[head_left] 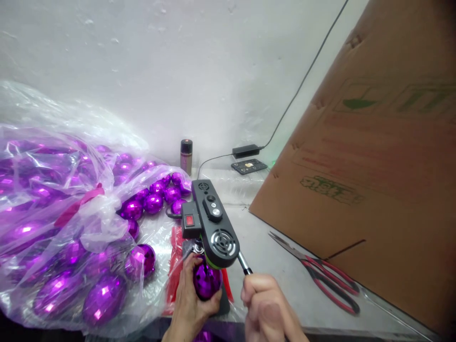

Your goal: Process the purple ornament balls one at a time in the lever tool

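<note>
My left hand (pixel 190 297) is closed around a shiny purple faceted bauble (pixel 207 283), held under the round end of a small black machine (pixel 215 221). The machine has a red switch (pixel 189 220) on its side box and a round grille on its head. My right hand (pixel 265 304) is wrapped around the dark end of a metal lever (pixel 244 263) that sticks out from the machine. Red strands (pixel 174 268) lie beside the machine's base, partly behind my left hand. The machine's head hides the top of the bauble.
At left, a clear plastic bag (pixel 107 213) spills purple baubles (pixel 154 202) onto the bench. A dark canister (pixel 186 156), a power adapter (pixel 245 151) and a phone (pixel 249 166) sit near the wall. Red-handled pliers (pixel 327 275) lie before a cardboard box (pixel 370 156).
</note>
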`<control>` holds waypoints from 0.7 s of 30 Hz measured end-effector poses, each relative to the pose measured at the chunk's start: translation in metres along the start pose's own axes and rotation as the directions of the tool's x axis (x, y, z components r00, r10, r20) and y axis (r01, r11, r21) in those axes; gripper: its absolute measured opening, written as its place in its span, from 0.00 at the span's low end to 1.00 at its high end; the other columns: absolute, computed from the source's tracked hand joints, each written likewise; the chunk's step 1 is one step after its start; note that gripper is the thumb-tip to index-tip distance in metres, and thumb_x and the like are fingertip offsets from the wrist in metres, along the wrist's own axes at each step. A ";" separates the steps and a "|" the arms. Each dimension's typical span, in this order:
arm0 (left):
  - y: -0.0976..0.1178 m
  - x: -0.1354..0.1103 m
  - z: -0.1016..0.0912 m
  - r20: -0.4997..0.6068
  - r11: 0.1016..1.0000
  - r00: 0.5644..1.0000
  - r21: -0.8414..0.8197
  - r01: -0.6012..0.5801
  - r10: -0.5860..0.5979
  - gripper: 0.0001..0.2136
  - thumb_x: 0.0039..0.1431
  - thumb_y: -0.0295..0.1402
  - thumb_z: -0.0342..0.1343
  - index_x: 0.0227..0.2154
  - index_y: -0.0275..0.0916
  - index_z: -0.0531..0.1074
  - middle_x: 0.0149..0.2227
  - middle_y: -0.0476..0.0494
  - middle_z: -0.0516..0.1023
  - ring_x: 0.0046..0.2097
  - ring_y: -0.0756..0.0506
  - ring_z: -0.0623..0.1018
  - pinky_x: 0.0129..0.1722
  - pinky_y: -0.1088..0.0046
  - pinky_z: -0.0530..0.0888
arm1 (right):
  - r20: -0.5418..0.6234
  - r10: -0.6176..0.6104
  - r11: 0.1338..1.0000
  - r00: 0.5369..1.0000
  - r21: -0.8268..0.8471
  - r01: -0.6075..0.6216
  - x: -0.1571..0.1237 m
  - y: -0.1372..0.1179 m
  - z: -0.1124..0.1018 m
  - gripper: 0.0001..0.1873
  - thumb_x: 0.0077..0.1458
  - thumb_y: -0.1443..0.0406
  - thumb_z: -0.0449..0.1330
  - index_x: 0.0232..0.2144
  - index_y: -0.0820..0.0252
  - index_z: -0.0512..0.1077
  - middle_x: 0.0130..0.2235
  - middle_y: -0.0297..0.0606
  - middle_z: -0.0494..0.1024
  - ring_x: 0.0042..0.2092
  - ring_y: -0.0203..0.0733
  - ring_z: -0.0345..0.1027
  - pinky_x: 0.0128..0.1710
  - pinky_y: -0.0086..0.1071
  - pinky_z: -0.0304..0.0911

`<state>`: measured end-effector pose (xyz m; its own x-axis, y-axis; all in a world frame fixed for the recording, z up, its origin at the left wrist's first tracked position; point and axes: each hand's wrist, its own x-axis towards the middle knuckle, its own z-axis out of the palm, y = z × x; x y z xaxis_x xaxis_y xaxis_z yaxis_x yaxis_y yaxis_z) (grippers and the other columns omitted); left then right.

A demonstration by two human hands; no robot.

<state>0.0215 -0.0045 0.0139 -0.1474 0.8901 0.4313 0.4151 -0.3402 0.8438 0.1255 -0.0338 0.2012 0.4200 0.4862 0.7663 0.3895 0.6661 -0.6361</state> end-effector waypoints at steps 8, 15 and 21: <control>-0.006 0.005 -0.010 0.112 0.999 0.993 0.027 -0.030 0.027 0.31 0.58 0.37 0.73 0.63 0.41 0.73 0.66 0.26 0.84 0.67 0.25 0.86 0.63 0.39 0.87 | -0.004 -0.058 0.998 0.998 0.000 0.058 -0.001 0.013 -0.001 0.25 0.81 0.68 0.53 0.26 0.56 0.66 0.26 0.29 0.69 0.24 0.31 0.63 0.25 0.30 0.56; -0.013 0.004 -0.008 0.078 0.996 0.994 0.029 -0.081 0.079 0.32 0.56 0.35 0.76 0.64 0.41 0.75 0.65 0.28 0.85 0.66 0.25 0.87 0.62 0.42 0.89 | -0.031 -0.033 0.998 0.999 0.057 0.035 -0.007 0.017 -0.003 0.24 0.78 0.70 0.55 0.24 0.56 0.65 0.26 0.29 0.70 0.24 0.31 0.62 0.25 0.31 0.54; -0.015 0.004 -0.007 0.073 0.989 0.988 0.045 -0.140 0.137 0.33 0.57 0.33 0.75 0.66 0.41 0.73 0.65 0.27 0.85 0.65 0.26 0.87 0.60 0.45 0.90 | -0.052 -0.087 0.994 0.995 0.059 0.090 0.005 0.018 0.003 0.27 0.79 0.67 0.55 0.22 0.56 0.62 0.22 0.27 0.68 0.22 0.30 0.62 0.23 0.29 0.54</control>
<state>0.0085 0.0022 0.0047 -0.0236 0.8549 0.5183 0.4716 -0.4476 0.7598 0.1319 -0.0179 0.1942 0.4262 0.3963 0.8132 0.3767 0.7396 -0.5578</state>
